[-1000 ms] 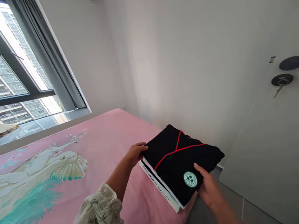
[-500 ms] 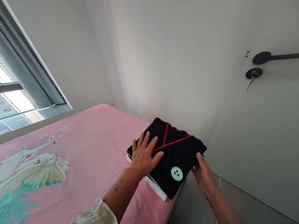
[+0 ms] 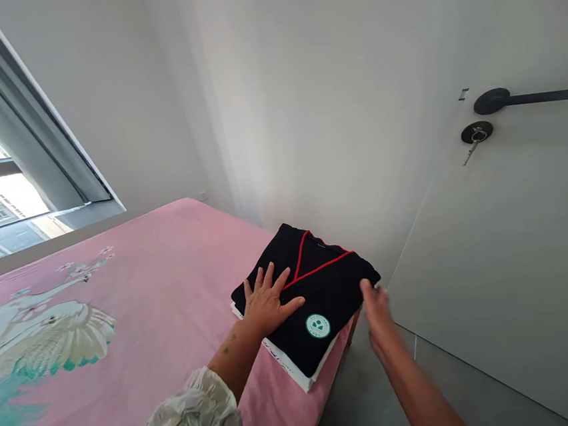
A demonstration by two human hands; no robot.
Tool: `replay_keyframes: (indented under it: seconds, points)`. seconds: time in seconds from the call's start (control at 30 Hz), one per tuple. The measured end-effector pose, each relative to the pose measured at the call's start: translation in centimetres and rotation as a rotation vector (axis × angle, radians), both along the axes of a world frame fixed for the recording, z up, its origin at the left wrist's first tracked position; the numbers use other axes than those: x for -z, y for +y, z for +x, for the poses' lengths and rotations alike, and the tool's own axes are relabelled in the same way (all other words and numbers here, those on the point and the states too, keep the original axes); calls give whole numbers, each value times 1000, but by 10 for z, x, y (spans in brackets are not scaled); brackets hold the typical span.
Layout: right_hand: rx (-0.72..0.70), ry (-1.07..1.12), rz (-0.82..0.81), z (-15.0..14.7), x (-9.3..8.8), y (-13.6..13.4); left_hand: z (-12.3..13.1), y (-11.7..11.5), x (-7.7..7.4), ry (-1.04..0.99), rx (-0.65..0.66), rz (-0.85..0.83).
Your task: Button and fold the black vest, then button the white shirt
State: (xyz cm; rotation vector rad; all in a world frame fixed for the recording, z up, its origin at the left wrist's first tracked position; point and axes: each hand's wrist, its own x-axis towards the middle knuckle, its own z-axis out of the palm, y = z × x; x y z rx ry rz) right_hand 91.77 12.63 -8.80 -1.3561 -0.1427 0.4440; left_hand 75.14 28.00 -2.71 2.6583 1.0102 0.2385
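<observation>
A folded black shirt (image 3: 330, 279) with red trim at its V-neck and a round green-and-white badge (image 3: 317, 325) lies on top of folded white cloth (image 3: 291, 366) at the bed's corner. Flat on the shirt's left side rests my left hand (image 3: 267, 303), fingers spread. My right hand (image 3: 377, 308) is at the shirt's right edge, thumb up by the fabric. Its fingers are blurred and partly turned away, so whether they grip anything is unclear.
The pink bed sheet (image 3: 179, 276) carries a printed white bird and flowers. Beyond the bed's edge is a grey tiled floor (image 3: 365, 386). A white door with a black handle (image 3: 544, 97) and a key (image 3: 470, 153) stands at right. A curtained window (image 3: 1, 193) is at left.
My right hand has shifted slightly up and away from the shirt's right edge. My left hand stays flat on the shirt. The view has turned slightly right.
</observation>
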Motion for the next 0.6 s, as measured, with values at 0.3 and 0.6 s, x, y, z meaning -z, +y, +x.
replay_keyframes:
  seconds: [0.3,0.6]
  points:
    - [-487,-1303,-280,-16,-112,47,-19,-33,-13,-41,-73,167]
    - [-891,-1291,-844,15,-38,161,-15,-18,35,42,-219,65]
